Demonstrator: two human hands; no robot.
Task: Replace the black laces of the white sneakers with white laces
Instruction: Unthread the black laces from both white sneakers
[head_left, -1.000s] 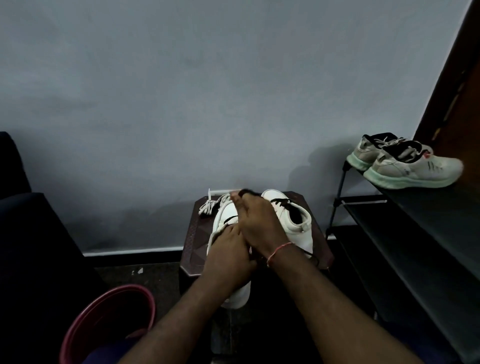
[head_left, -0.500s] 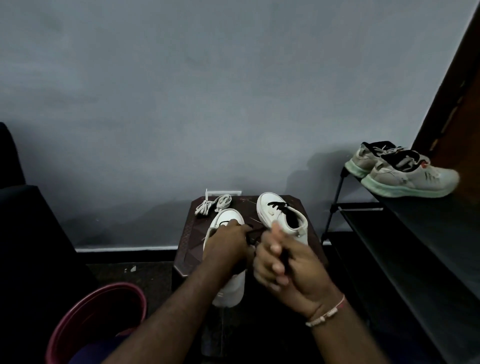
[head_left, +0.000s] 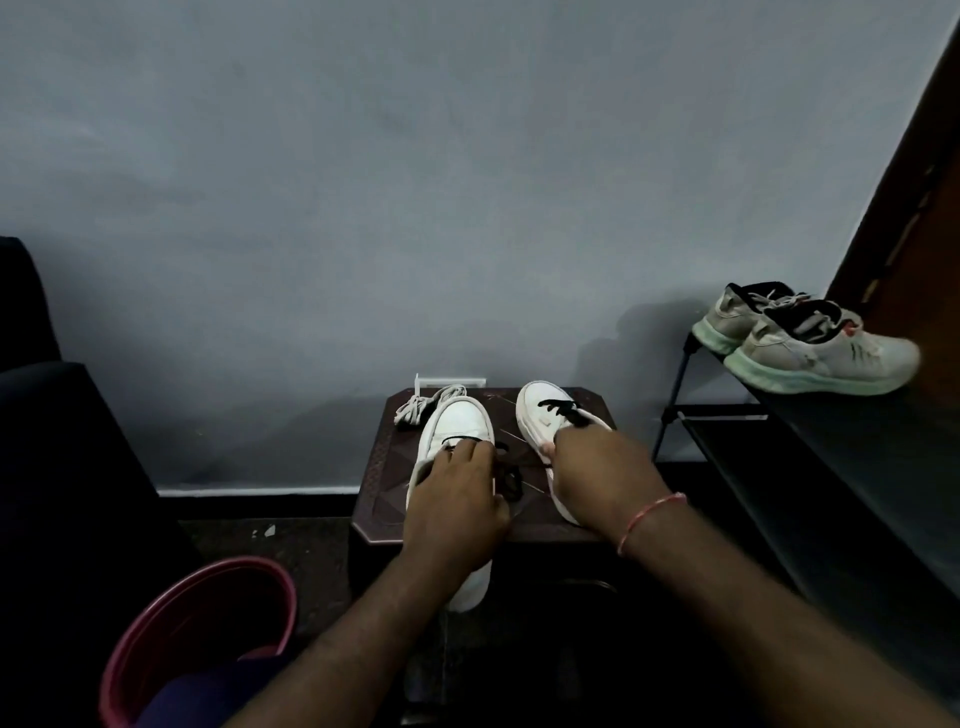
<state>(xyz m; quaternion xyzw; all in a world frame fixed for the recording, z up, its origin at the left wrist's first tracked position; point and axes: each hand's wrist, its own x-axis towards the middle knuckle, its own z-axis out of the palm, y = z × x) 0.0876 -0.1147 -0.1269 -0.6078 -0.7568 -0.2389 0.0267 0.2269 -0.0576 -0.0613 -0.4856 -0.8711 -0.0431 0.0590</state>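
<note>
Inspecting the table (head_left: 378, 501), I judged the work barely begun. The left hand (head_left: 457, 501) gripped the left sneaker (head_left: 462, 415) at its near edge, black lace (head_left: 506, 475) partly pulled out. The right hand (head_left: 597, 467) clasped the right sneaker (head_left: 540, 401), fully black-laced. White laces (head_left: 423, 408) lay unused at its far corner.

A dim grey-blue wall (head_left: 467, 182) fills the upper frame. A dark brown bench (head_left: 379, 499) stands at lower centre, a black shoe rack (head_left: 857, 467) at right, a red bucket (head_left: 208, 623) on the dark floor (head_left: 291, 540) at lower left.
</note>
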